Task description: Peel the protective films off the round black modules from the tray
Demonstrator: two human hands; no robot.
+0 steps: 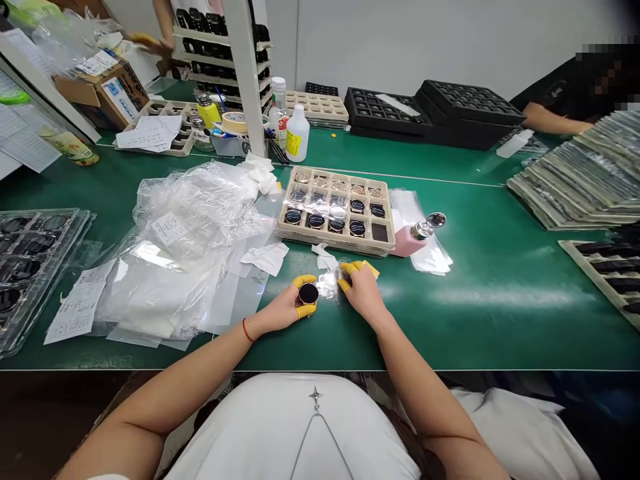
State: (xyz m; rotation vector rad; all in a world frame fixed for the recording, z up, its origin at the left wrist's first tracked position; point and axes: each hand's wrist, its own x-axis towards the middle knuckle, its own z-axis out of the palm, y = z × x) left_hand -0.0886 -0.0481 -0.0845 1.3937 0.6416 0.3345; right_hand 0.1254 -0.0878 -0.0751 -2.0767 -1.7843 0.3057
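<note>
My left hand [285,308] wears yellow finger cots and grips a round watch head [309,293] by its rim, its black face turned up. To its right, my right hand [364,291], also in yellow finger cots, has its fingers bent together at small clear plastic film [328,285] on the table. Just beyond both hands stands a beige compartment tray [333,237] with several round watch heads; its near right compartment holds none. Crumpled white tissue [325,257] lies between the tray and the film.
Left of my hands lies a heap of clear plastic bags [170,267]. A pink pump bottle [410,241] stands right of the tray, a white bottle [297,135] behind it. Black trays [400,120] line the back. A stack of sleeved sheets [580,177] and another person's arm [555,121] are right.
</note>
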